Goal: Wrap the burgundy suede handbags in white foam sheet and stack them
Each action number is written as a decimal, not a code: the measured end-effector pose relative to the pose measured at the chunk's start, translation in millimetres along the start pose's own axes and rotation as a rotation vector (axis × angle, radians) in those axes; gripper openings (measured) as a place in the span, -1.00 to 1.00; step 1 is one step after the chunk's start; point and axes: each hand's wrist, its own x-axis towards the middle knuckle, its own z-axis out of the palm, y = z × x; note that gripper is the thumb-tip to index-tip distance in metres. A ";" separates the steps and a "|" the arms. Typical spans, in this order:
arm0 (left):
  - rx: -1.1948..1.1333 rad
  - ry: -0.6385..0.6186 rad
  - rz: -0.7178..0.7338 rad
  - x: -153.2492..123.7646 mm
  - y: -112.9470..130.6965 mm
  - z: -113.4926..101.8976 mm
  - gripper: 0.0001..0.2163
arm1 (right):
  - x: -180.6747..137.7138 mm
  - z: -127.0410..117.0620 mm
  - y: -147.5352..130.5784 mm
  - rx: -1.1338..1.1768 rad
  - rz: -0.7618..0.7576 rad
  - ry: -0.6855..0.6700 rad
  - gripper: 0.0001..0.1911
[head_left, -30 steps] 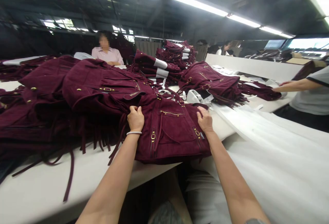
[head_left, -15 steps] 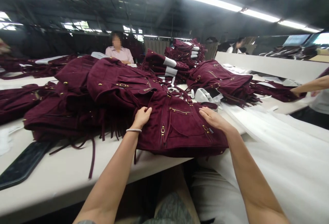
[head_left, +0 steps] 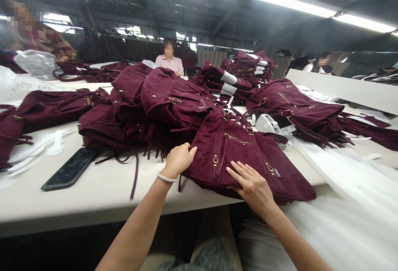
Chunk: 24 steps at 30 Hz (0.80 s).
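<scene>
A burgundy handbag (head_left: 239,150) with zips, brass buckles and handles lies front side up at the table's near edge. At its left edge my left hand (head_left: 180,161), with a pale band on the wrist, is closed on the fabric, thumb on top. My right hand (head_left: 250,181) rests on the lower front panel, fingers stretched out and slightly spread. To the left, several similar burgundy bags (head_left: 168,101) are heaped against this one, with fringes and straps hanging down. Behind the handles sits a white tape-dispenser-like object (head_left: 267,123), partly hidden.
A dark phone-like slab (head_left: 70,169) lies on the white table (head_left: 124,196). More burgundy bags (head_left: 295,105) are piled to the right and behind. White sheeting (head_left: 357,188) drapes at the right. Across the table sits a person in a pink shirt (head_left: 169,61); another person (head_left: 43,34) leans in far left.
My right hand has moved from the bag's upper right edge down onto its front panel. My left hand stays on the left edge. The view has turned left.
</scene>
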 end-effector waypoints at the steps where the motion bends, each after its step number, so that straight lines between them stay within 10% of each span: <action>1: -0.113 0.032 -0.019 -1.5 1.8 0.6 -0.77 | -4.0 5.5 0.6 -0.018 -0.018 0.033 -0.47; 11: -0.791 -0.015 -0.080 14.6 5.2 26.4 -0.52 | -16.7 48.4 -2.2 -0.070 0.056 0.404 -0.35; 19: -0.605 -0.307 0.248 -31.7 -6.5 -8.7 -0.56 | -8.7 46.8 -3.6 -0.031 0.215 0.357 -0.59; 24: -0.260 0.084 0.225 -58.7 -23.1 10.9 -0.60 | -4.6 38.1 -10.3 -0.035 0.220 0.232 -0.46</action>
